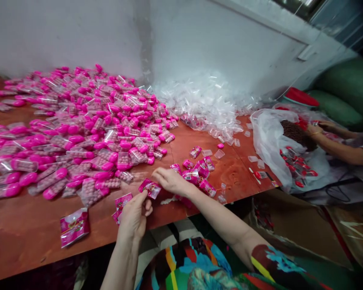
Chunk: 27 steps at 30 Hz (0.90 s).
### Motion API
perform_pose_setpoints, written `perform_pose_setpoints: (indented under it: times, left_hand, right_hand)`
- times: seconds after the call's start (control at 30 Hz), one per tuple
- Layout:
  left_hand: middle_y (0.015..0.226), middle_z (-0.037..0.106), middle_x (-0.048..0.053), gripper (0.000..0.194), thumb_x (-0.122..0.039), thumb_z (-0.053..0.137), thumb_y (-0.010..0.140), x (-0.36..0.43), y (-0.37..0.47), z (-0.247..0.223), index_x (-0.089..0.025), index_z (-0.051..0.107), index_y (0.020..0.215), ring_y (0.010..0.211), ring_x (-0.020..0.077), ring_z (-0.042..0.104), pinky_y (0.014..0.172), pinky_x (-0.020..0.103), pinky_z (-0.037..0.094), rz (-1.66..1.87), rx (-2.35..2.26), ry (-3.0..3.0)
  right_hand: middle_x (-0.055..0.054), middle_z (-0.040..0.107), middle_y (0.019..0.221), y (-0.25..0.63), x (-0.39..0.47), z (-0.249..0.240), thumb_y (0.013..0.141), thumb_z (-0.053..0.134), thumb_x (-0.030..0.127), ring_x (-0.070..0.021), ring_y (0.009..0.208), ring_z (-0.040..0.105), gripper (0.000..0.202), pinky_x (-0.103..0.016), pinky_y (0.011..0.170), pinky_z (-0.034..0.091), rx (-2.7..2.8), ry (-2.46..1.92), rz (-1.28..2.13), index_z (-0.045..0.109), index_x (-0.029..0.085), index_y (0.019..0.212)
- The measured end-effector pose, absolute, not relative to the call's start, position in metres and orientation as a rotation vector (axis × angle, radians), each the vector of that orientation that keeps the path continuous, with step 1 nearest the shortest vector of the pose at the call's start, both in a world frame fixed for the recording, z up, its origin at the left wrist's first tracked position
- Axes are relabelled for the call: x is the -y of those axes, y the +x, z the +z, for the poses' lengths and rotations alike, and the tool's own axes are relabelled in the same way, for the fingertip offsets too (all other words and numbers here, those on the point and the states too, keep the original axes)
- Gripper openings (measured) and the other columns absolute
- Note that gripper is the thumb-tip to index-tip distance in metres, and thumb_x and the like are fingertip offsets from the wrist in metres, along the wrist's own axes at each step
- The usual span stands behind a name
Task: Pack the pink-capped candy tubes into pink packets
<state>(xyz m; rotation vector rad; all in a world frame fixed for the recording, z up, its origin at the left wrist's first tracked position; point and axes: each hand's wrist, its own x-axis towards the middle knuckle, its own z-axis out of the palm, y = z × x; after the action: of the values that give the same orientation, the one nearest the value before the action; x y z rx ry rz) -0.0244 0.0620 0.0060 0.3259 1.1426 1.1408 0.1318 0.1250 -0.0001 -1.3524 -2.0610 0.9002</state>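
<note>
- The brown wooden table (27, 229) fills the left and middle of the scene.
- A big heap of pink-capped candy tubes (78, 129) lies on its far left part.
- A pile of clear plastic pieces (205, 100) lies far, to the right of the heap.
- The left hand (135, 217), near the table edge, pinches a small pink sachet (150, 187) between thumb and fingers.
- The right hand (171, 180) rests just beside this sachet, fingers loosely bent; I cannot tell if it grips something.
- More pink sachets (199, 171) lie right of it.
</note>
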Motion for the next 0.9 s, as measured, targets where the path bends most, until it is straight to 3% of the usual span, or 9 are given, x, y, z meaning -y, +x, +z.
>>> perform_pose_setpoints:
  times: [0.07, 0.17, 0.23, 0.37, 0.5, 0.6, 0.67, 0.8, 0.9]
  left_hand:
    - [0.047, 0.045, -0.006, 0.040, -0.035, 0.094, 0.045, -0.062, -0.025, 0.004, -0.014, 0.061, 0.056, 0.042, 0.0056, 0.038, 0.036, 0.017, 0.024, 1.154, -1.175, 0.324]
    - [0.048, 0.044, -0.006, 0.039, -0.034, 0.094, 0.045, -0.060, -0.022, 0.005, -0.014, 0.063, 0.057, 0.044, 0.0055, 0.038, 0.036, 0.016, 0.025, 1.138, -1.186, 0.325]
    - [0.049, 0.046, -0.005, 0.038, -0.034, 0.095, 0.045, -0.059, -0.021, 0.007, -0.015, 0.064, 0.056, 0.044, 0.0054, 0.038, 0.036, 0.016, 0.025, 1.120, -1.173, 0.313]
    - [0.053, 0.049, -0.005, 0.036, -0.034, 0.094, 0.049, -0.058, -0.029, 0.010, -0.016, 0.065, 0.058, 0.043, 0.0053, 0.039, 0.035, 0.017, 0.025, 1.145, -1.183, 0.289]
    - [0.053, 0.051, -0.005, 0.032, -0.035, 0.092, 0.056, -0.057, -0.037, 0.012, -0.017, 0.067, 0.060, 0.046, 0.0067, 0.044, 0.037, 0.017, 0.029, 1.200, -1.172, 0.342]
    - [0.066, 0.064, -0.001, 0.027, -0.032, 0.091, 0.057, -0.056, -0.032, 0.014, -0.017, 0.072, 0.067, 0.059, 0.0113, 0.057, 0.043, 0.019, 0.041, 1.252, -1.110, 0.396]
    - [0.079, 0.070, 0.002, 0.025, -0.028, 0.090, 0.059, -0.053, -0.026, 0.016, -0.016, 0.075, 0.075, 0.067, 0.0138, 0.062, 0.050, 0.022, 0.048, 1.245, -1.050, 0.442]
    - [0.071, 0.069, 0.004, 0.021, -0.025, 0.088, 0.064, -0.044, -0.021, 0.017, -0.011, 0.076, 0.072, 0.062, 0.0117, 0.059, 0.050, 0.021, 0.047, 1.135, -0.972, 0.444]
    - [0.070, 0.070, 0.004, 0.019, -0.020, 0.088, 0.061, -0.036, -0.021, 0.017, -0.011, 0.075, 0.072, 0.062, 0.0117, 0.060, 0.050, 0.020, 0.048, 1.092, -0.934, 0.265]
  right_hand:
    - [-0.009, 0.066, 0.108, 0.141, -0.154, 0.001, 0.101, 0.044, 0.023, -0.0220, 0.101, 0.059, 0.023, -0.036, 0.092, 0.046, 2.057, -1.544, 0.629, 0.061, 0.019, 0.115]
    - [-0.018, 0.054, 0.135, 0.149, -0.194, -0.003, 0.088, 0.048, 0.005, -0.0309, 0.120, 0.050, 0.045, -0.048, 0.100, 0.042, 2.080, -1.741, 0.391, 0.055, 0.016, 0.131]
    - [-0.018, 0.054, 0.135, 0.153, -0.211, -0.008, 0.085, 0.048, 0.001, -0.0312, 0.120, 0.049, 0.050, -0.049, 0.101, 0.042, 2.125, -1.736, 0.430, 0.056, 0.015, 0.132]
    - [-0.014, 0.063, 0.125, 0.164, -0.211, -0.008, 0.092, 0.046, 0.009, -0.0226, 0.111, 0.055, 0.038, -0.039, 0.100, 0.043, 2.112, -1.648, 0.507, 0.058, 0.013, 0.128]
    - [-0.007, 0.067, 0.107, 0.178, -0.172, 0.008, 0.095, 0.049, 0.022, -0.0149, 0.087, 0.060, 0.035, -0.029, 0.080, 0.050, 1.795, -1.423, 0.939, 0.055, 0.013, 0.129]
    - [-0.002, 0.066, 0.095, 0.177, -0.134, 0.019, 0.090, 0.060, 0.028, -0.0122, 0.078, 0.060, 0.038, -0.025, 0.070, 0.049, 1.545, -1.182, 1.410, 0.058, 0.017, 0.126]
    - [-0.001, 0.066, 0.093, 0.172, -0.113, 0.020, 0.087, 0.065, 0.029, -0.0113, 0.077, 0.060, 0.037, -0.024, 0.069, 0.049, 1.475, -1.109, 1.591, 0.061, 0.019, 0.122]
    - [-0.002, 0.067, 0.101, 0.161, -0.086, 0.012, 0.085, 0.068, 0.032, -0.0120, 0.079, 0.061, 0.044, -0.026, 0.072, 0.053, 1.317, -0.944, 1.812, 0.060, 0.022, 0.127]
    - [-0.003, 0.066, 0.116, 0.157, -0.076, 0.007, 0.082, 0.070, 0.032, -0.0166, 0.097, 0.063, 0.054, -0.031, 0.084, 0.055, 1.293, -0.836, 1.833, 0.056, 0.025, 0.133]
